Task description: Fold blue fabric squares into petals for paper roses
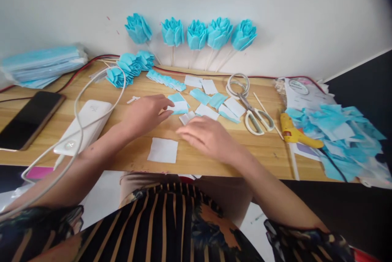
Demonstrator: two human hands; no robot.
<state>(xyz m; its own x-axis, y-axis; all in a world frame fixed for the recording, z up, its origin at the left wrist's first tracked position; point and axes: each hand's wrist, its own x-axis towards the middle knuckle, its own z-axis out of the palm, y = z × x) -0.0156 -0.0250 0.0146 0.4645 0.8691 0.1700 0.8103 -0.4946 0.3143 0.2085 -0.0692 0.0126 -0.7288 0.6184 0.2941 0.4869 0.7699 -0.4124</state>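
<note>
My left hand (pixel 145 111) reaches over the table with thumb and fingers apart, its tips at the edge of a blue and white fabric square (pixel 178 106). Nothing shows between them. My right hand (pixel 208 136) is held low with its fingers stretched out, just in front of a small white piece (pixel 187 118); no held thing shows, though its palm is hidden. A single white fabric square (pixel 163 150) lies flat near the front edge, between my forearms. Several more blue and white squares (pixel 207 111) lie scattered beyond my hands.
Scissors (pixel 256 119) and tape rolls (pixel 238 85) lie right of the squares. Farther right are a yellow glue gun (pixel 292 132) and a heap of blue scraps (pixel 343 135). Blue fabric flowers (pixel 197 34) lean on the wall. A white power bank (pixel 87 125) and phone (pixel 29 119) lie left.
</note>
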